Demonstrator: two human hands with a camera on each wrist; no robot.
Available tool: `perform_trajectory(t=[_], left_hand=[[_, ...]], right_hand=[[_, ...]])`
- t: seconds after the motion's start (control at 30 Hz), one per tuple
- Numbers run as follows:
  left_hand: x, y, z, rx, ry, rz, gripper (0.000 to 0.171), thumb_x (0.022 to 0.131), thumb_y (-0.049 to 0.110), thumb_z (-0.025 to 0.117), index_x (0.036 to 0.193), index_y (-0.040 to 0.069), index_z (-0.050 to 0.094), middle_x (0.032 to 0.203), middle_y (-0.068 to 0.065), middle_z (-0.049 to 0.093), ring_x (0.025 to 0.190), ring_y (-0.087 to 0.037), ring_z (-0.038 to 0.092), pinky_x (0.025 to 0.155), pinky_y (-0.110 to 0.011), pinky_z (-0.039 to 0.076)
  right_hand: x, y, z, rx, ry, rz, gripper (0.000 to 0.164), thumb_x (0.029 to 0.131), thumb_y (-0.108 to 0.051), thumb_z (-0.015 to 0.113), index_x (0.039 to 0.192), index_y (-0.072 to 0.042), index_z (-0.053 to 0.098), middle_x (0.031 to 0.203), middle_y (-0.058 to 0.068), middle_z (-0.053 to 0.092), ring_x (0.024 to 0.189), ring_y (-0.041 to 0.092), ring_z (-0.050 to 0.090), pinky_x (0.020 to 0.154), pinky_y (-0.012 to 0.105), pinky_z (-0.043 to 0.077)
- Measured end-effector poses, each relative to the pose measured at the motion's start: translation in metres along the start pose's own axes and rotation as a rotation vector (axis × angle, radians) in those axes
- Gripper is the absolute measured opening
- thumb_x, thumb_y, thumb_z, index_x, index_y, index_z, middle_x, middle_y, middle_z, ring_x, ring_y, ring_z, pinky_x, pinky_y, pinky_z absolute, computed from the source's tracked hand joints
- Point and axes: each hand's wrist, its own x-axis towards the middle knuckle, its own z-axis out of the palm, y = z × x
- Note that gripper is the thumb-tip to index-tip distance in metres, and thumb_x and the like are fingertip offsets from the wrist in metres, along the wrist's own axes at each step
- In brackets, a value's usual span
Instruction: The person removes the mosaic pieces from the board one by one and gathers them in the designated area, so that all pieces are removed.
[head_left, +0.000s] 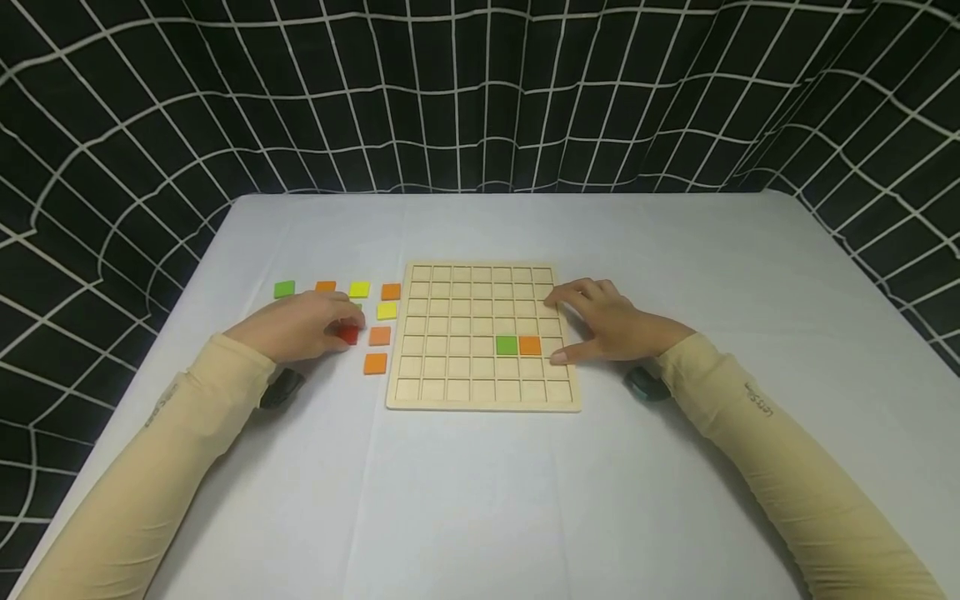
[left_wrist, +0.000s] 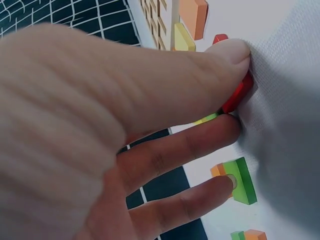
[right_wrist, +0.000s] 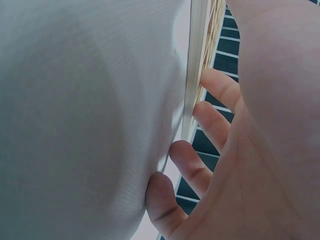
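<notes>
My left hand (head_left: 303, 323) is over the loose tiles left of the board, with thumb and index finger at a red square tile (head_left: 347, 335). In the left wrist view the thumb covers part of the red tile (left_wrist: 239, 95) and the index fingertip meets its edge, pinching it at the cloth. A wooden grid board (head_left: 438, 408) lies flat on the table. One green tile (head_left: 507, 345) and one orange tile (head_left: 530, 345) sit side by side in its cells. Fingers spread, my right hand (head_left: 611, 323) rests at the board's right edge, holding no tile.
Several loose tiles surround the left hand: a green tile (head_left: 284, 289), a yellow tile (head_left: 360, 289), an orange tile (head_left: 375, 363) and others, partly hidden by it. White cloth (head_left: 465, 500) covers the table. A black curtain with white grid lines (head_left: 480, 92) hangs behind.
</notes>
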Motion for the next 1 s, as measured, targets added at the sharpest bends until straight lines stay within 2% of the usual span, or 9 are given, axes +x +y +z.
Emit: perform_trajectory(t=[0.13, 0.3, 0.4, 0.5, 0.6, 0.73, 0.87, 1.0], left_hand=[[-0.002, 0.002, 0.001, 0.022, -0.002, -0.018, 0.031, 0.08, 0.008, 0.076, 0.11, 0.014, 0.069, 0.102, -0.002, 0.064, 0.09, -0.02, 0.057, 0.086, -0.04, 0.05], [-0.007, 0.01, -0.002, 0.076, 0.057, -0.008, 0.027, 0.081, 0.013, 0.075, 0.107, 0.015, 0.069, 0.106, -0.005, 0.059, 0.089, -0.02, 0.056, 0.079, -0.037, 0.051], [-0.01, 0.019, -0.001, 0.054, 0.105, 0.048, 0.02, 0.084, 0.018, 0.072, 0.104, 0.015, 0.069, 0.1, -0.003, 0.059, 0.081, -0.017, 0.055, 0.071, -0.033, 0.05], [-0.008, 0.036, -0.001, 0.014, 0.128, 0.126, 0.015, 0.087, 0.02, 0.069, 0.102, 0.015, 0.068, 0.095, 0.0, 0.059, 0.071, -0.012, 0.053, 0.063, -0.028, 0.046], [0.004, 0.059, -0.001, 0.011, 0.15, 0.236, 0.013, 0.088, 0.018, 0.067, 0.101, 0.015, 0.068, 0.095, 0.002, 0.058, 0.072, -0.011, 0.052, 0.063, -0.028, 0.046], [0.032, 0.091, 0.002, 0.065, 0.191, 0.368, 0.014, 0.089, 0.017, 0.066, 0.102, 0.012, 0.068, 0.095, 0.0, 0.058, 0.078, -0.015, 0.054, 0.07, -0.031, 0.048], [0.061, 0.116, 0.009, 0.099, 0.172, 0.406, 0.018, 0.09, 0.017, 0.063, 0.107, 0.012, 0.068, 0.1, -0.002, 0.061, 0.086, -0.017, 0.058, 0.078, -0.032, 0.05], [0.078, 0.131, 0.016, 0.107, 0.118, 0.416, 0.021, 0.09, 0.016, 0.062, 0.11, 0.012, 0.069, 0.103, -0.001, 0.064, 0.09, -0.017, 0.061, 0.083, -0.032, 0.051]], right_hand=[[-0.001, 0.001, 0.002, -0.005, 0.0, 0.017, 0.081, 0.075, -0.06, 0.071, 0.137, -0.023, 0.035, 0.143, 0.011, 0.033, 0.125, 0.035, 0.028, 0.104, 0.056, 0.029], [0.0, 0.0, 0.003, -0.002, 0.015, -0.005, 0.08, 0.076, -0.058, 0.072, 0.137, -0.021, 0.037, 0.141, 0.01, 0.035, 0.124, 0.034, 0.028, 0.103, 0.055, 0.029], [0.003, -0.002, 0.003, 0.016, 0.011, -0.034, 0.079, 0.076, -0.056, 0.073, 0.137, -0.019, 0.039, 0.141, 0.01, 0.036, 0.124, 0.034, 0.029, 0.102, 0.055, 0.029], [0.007, -0.002, 0.002, 0.003, 0.01, -0.05, 0.078, 0.076, -0.056, 0.073, 0.136, -0.019, 0.039, 0.14, 0.009, 0.037, 0.124, 0.033, 0.03, 0.103, 0.054, 0.03], [0.009, -0.001, 0.001, -0.021, 0.011, -0.035, 0.079, 0.076, -0.059, 0.072, 0.136, -0.021, 0.038, 0.14, 0.009, 0.036, 0.124, 0.033, 0.03, 0.103, 0.053, 0.031], [0.009, 0.001, -0.002, -0.031, -0.005, 0.006, 0.081, 0.075, -0.062, 0.07, 0.137, -0.024, 0.036, 0.143, 0.01, 0.032, 0.126, 0.035, 0.027, 0.105, 0.055, 0.029], [0.005, 0.002, -0.002, -0.02, -0.017, 0.019, 0.081, 0.076, -0.061, 0.07, 0.138, -0.023, 0.035, 0.144, 0.011, 0.032, 0.127, 0.036, 0.026, 0.105, 0.057, 0.027], [0.001, 0.002, 0.0, -0.011, -0.011, 0.014, 0.081, 0.076, -0.06, 0.071, 0.138, -0.022, 0.036, 0.144, 0.009, 0.032, 0.127, 0.035, 0.027, 0.105, 0.056, 0.027]])
